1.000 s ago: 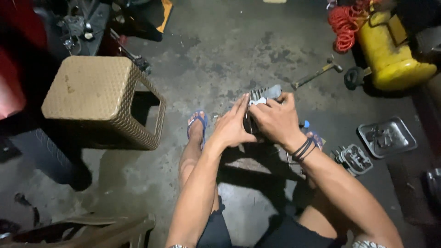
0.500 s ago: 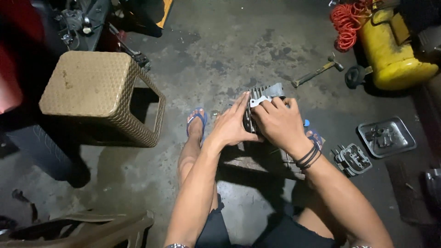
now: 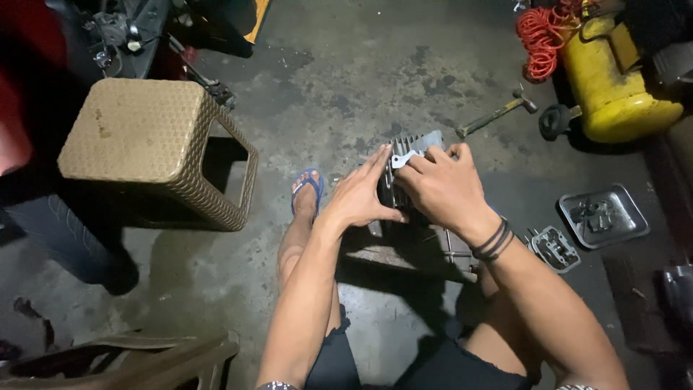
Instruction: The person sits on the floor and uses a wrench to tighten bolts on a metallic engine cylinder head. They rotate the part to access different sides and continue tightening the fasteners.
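A finned grey metal engine cylinder (image 3: 417, 146) sits upright on the concrete floor in front of me. My left hand (image 3: 364, 193) grips its left side with the fingers flat against the fins. My right hand (image 3: 442, 186) lies on top of it, pressing a thin pale gasket (image 3: 404, 157) against its upper face. Black bands circle my right wrist. My left foot in a blue sandal (image 3: 306, 189) rests just left of the cylinder.
A tan woven plastic stool (image 3: 148, 148) stands at the left. A hammer (image 3: 498, 114) lies behind the cylinder. A yellow tank (image 3: 613, 79) with an orange coiled hose (image 3: 541, 40) is far right. A metal tray (image 3: 603, 215) and an engine cover (image 3: 554, 248) lie right.
My hands stayed on the cylinder; the right hand shifted slightly over its top while pressing the gasket. The view moved a little.
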